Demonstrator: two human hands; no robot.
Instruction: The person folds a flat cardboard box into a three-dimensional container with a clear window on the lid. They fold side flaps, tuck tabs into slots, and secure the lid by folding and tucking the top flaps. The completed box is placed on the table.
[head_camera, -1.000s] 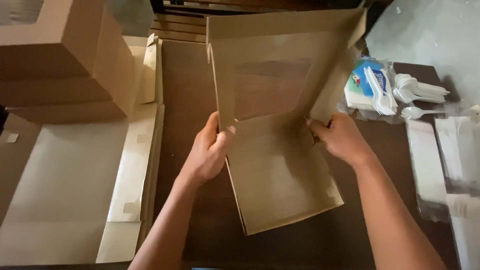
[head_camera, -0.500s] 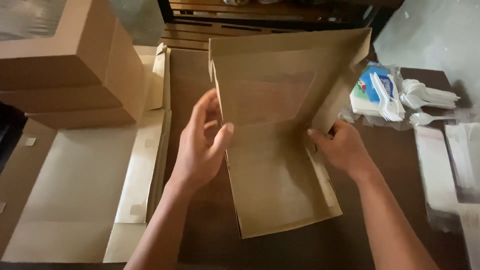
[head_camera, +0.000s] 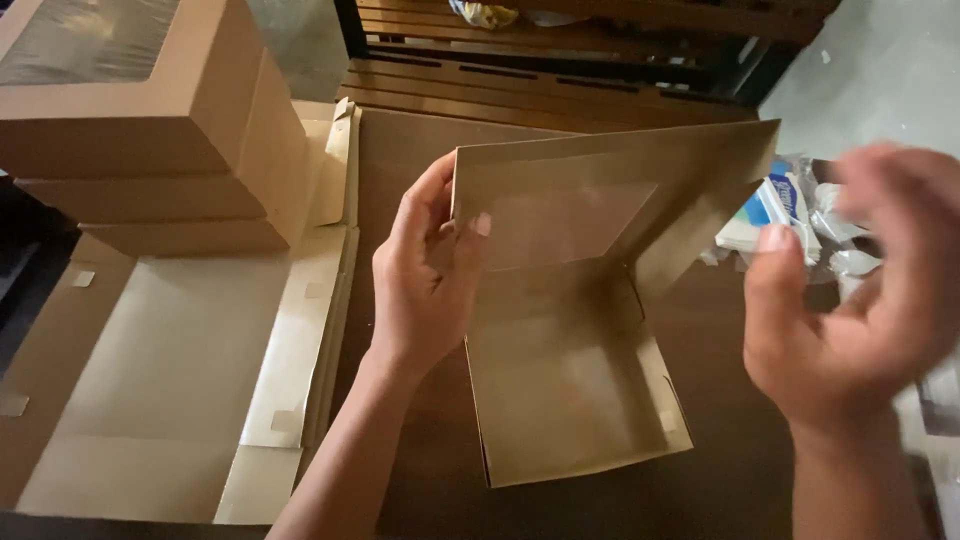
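A brown cardboard box (head_camera: 570, 390) with a clear window in its raised lid lies half folded on the dark wooden table (head_camera: 420, 490). My left hand (head_camera: 425, 275) grips the left edge of the lid, thumb on the inside near the window. My right hand (head_camera: 860, 300) is lifted off the box at the right, blurred, fingers spread and holding nothing. The box's base walls stand partly up on both sides.
Three finished window boxes (head_camera: 150, 130) are stacked at the upper left. A flat unfolded box blank (head_camera: 170, 380) lies at the left. Packets of white plastic cutlery (head_camera: 800, 215) sit at the right. A slatted wooden bench (head_camera: 560, 60) runs along the far edge.
My right hand has let go of the box's right side and moved up and right. My left hand has closed on the lid's left edge. The view has shifted left.
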